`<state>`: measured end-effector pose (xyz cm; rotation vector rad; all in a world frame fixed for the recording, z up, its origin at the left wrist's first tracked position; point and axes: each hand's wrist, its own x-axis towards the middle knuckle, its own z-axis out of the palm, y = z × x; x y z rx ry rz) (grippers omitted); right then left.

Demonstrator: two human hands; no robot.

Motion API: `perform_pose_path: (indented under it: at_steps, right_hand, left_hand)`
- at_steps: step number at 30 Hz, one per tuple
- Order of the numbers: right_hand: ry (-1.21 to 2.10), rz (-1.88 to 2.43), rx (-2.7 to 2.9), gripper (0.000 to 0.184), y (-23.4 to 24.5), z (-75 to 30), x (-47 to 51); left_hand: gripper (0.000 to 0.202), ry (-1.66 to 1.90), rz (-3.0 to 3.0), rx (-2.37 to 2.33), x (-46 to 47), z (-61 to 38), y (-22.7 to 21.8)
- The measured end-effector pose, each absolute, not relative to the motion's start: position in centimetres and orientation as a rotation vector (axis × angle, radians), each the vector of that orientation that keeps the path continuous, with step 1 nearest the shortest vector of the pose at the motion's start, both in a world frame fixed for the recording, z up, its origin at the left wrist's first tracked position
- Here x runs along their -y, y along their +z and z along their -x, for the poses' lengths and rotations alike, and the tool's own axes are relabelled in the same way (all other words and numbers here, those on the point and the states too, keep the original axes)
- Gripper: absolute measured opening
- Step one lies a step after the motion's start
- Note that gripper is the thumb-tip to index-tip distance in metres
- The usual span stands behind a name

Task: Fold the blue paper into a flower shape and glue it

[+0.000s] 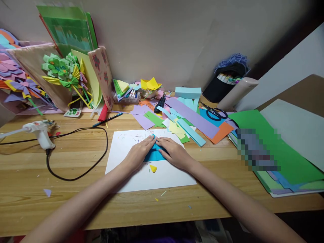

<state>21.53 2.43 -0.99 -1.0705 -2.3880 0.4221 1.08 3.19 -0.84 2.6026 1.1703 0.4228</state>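
Observation:
A folded piece of blue paper (155, 156) lies on a white sheet (126, 184), its top coming to a point. My left hand (138, 152) rests flat on the left slope of the blue paper, fingers stretched toward the tip. On the opposite slope lies my right hand (174, 153), also with straight fingers and the thumb apart, lower on the paper. Both hands' fingertips meet near the top and hide part of the folds. Just below the blue paper sits a small yellow paper scrap (153, 168).
A white glue gun (42, 133) with a looping black cord stands at left. Behind the sheet are colored paper strips (192, 116), black scissors (215, 112) and a pen (107, 119). Stacked green paper (275, 145) lies right; a black pen holder (220, 86) stands behind.

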Motion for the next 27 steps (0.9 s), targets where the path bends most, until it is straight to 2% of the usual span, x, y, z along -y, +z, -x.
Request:
perform_pose_path:
  at_steps: [17, 27]
  right_hand:
    - [0.424, 1.073, 2.402, 0.035, -1.0, -21.5, -2.5]
    - [0.433, 1.131, 2.369, 0.034, -0.4, -21.3, -3.0]
  left_hand:
    - [0.049, 0.203, -2.71, -1.082, -2.9, -0.4, -0.5]
    - [0.076, 0.268, -2.679, -1.007, -2.1, 0.7, 0.1]
